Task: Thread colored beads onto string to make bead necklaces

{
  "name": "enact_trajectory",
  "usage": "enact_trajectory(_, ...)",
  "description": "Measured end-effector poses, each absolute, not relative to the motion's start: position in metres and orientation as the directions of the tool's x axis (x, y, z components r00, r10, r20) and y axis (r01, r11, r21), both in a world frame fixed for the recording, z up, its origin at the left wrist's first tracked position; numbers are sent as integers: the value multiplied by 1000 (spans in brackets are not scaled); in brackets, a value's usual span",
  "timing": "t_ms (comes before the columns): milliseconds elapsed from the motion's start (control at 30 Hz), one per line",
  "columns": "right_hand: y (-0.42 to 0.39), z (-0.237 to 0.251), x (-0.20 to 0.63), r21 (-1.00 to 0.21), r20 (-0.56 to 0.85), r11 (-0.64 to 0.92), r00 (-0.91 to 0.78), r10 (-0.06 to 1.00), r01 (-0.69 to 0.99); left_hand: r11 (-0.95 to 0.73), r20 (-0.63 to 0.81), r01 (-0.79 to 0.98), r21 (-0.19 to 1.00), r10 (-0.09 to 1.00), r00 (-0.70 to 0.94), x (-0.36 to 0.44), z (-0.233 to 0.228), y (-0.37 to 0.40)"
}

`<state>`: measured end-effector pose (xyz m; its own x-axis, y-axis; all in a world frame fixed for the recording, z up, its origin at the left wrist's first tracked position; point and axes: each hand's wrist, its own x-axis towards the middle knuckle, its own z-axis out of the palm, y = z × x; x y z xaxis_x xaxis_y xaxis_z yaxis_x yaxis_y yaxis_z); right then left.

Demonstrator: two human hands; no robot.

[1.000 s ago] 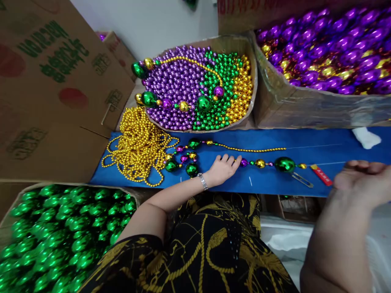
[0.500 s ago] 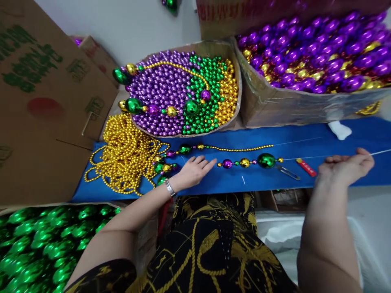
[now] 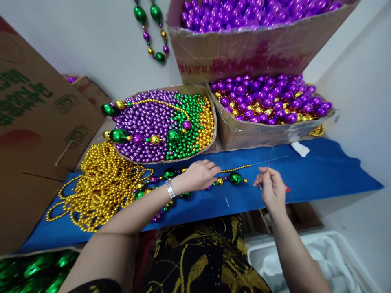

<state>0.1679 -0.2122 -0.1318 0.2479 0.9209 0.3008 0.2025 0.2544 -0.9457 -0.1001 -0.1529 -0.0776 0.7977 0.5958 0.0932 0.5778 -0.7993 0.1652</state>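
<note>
My left hand (image 3: pixel 204 175) reaches over the bead strands on the blue cloth, fingers loosely extended and apparently resting on the lower strand. Past its fingertips, that strand shows a large green bead (image 3: pixel 235 178) with small gold beads. Above it runs the strand's thin gold bead chain (image 3: pixel 235 168), ending in a fine pale thread (image 3: pixel 275 159). My right hand (image 3: pixel 271 187) is closed in a pinch just right of the strand, a thin dark needle-like piece (image 3: pixel 270 158) sticking up from the fingers. A red object (image 3: pixel 287 189) peeks out behind that hand.
A heap of gold bead chains (image 3: pixel 97 187) lies left on the blue cloth (image 3: pixel 330 175). Behind stand a box of purple, green and gold beads (image 3: pixel 146 122) and a box of larger beads (image 3: pixel 269 99). A white scrap (image 3: pixel 300 149) lies at the right.
My right hand has come left, closer to the strand's end, and the pulled thread no longer stretches off to the right. My left hand has moved slightly right over the beads. The view has shifted.
</note>
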Motion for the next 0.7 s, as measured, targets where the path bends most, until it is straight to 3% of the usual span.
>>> enact_trajectory(100, -220, -143, 169, -936, 323, 276, 222, 920, 216, -802, 354, 544, 249, 598, 719, -60, -41, -103)
enact_trajectory(200, -226, -147, 166, -949, 306, 273, 250, 919, 159, -779, 461, 561, 282, 622, 633, -21, -15, -49)
enact_trajectory(400, -230, -144, 164, -970, 243, 238, 311, 919, 55, -636, 258, 734, 240, 770, 583, 33, 0, 16)
enact_trajectory(700, -233, -144, 164, -973, 230, 227, 297, 927, 45, -539, 139, 807, 241, 842, 521, 54, 4, 35)
